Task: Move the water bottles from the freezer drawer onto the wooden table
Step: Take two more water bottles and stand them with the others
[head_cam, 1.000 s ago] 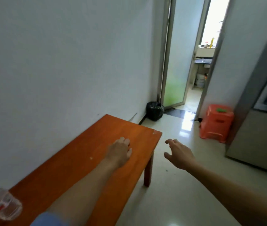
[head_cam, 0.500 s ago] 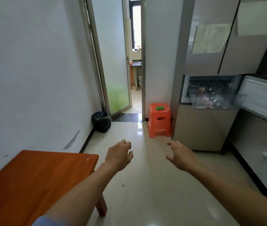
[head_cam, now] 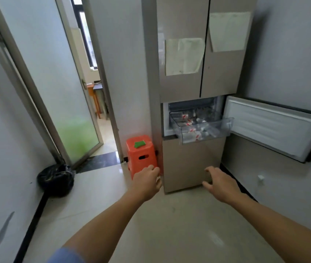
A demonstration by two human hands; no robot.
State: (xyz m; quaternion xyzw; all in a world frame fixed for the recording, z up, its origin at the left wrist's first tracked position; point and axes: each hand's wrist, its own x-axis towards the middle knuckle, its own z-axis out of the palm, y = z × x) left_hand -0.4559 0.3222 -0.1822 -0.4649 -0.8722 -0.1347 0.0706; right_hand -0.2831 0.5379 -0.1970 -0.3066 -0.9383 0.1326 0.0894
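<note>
A clear plastic freezer drawer is pulled out of the beige fridge, at mid height on the right. Several water bottles with red-and-white labels lie inside it. The freezer door hangs open to the right. My left hand and my right hand are stretched out in front of me, below the drawer and well short of it. Both hands hold nothing and their fingers are loosely apart. The wooden table is out of view.
An orange plastic stool with a green item on top stands against the fridge's left side. A black bin bag sits by the left wall. A glass door stands open onto another room. Tiled floor stretches ahead.
My view has swung right from the wooden table and its bottle to the fridge, which is now closer. Both hands stay empty and outstretched.
</note>
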